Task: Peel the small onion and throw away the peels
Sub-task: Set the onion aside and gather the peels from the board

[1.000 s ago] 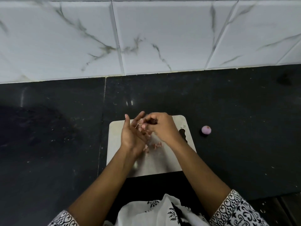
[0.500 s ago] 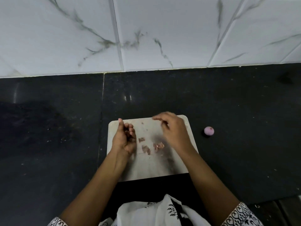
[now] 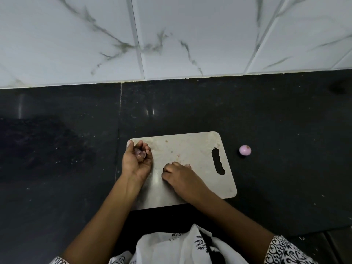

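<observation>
Loose peels gone from middle of cutting board (image 3: 190,149) since half second ago; right hand (image 3: 181,176) now lower, down on board. At board's far-left corner left hand (image 3: 137,161) lies palm up, fingers curled round peels (image 3: 140,154). Right hand knuckles up mid-board, fingers curled by pinkish scrap (image 3: 188,165); whether it grasps scrap, cannot tell. Pink small onion (image 3: 245,150) on black counter (image 3: 285,121), right of board's handle slot (image 3: 218,161).

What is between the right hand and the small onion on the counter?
Head view: between the right hand and the small onion lie the bare end of the cutting board with its handle slot, then a strip of dark counter.
</observation>
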Demonstrator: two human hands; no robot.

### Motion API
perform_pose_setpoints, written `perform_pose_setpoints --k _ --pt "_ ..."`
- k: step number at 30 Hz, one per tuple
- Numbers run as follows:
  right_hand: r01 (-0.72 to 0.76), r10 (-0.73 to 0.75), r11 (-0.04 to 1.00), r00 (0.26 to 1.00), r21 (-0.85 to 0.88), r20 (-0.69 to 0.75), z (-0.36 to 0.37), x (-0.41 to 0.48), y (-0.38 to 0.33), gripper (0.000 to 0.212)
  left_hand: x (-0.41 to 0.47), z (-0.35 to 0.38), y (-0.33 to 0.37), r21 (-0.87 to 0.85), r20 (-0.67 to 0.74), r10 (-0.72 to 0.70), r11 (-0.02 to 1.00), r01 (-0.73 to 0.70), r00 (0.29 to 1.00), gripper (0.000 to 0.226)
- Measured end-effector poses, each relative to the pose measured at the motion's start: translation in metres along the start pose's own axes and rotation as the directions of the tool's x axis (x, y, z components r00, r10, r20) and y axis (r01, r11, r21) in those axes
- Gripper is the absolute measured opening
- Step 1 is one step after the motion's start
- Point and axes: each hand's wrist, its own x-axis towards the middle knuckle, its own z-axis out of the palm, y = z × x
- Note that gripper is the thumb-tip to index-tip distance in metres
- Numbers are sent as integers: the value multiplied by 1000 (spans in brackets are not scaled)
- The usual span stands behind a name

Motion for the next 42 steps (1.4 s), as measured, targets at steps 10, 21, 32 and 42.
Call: perform_pose_setpoints --k 10,21,32,42 --pt "-141 443 522 888 841 -127 -66 19 16 18 -12 12 -21 43 209 -102 995 95 973 52" --pt "-124 166 939 981 320 -105 -92 32 1 24 -34 18 -35 23 209 -148 989 146 967 50" --pt "-177 203 936 977 306 -58 -110 34 1 13 -29 19 -37 33 205 -156 988 152 966 40" --pt "-142 282 906 904 399 -320 -119 24 9 12 -35 25 -33 25 175 -137 991 135 975 34"
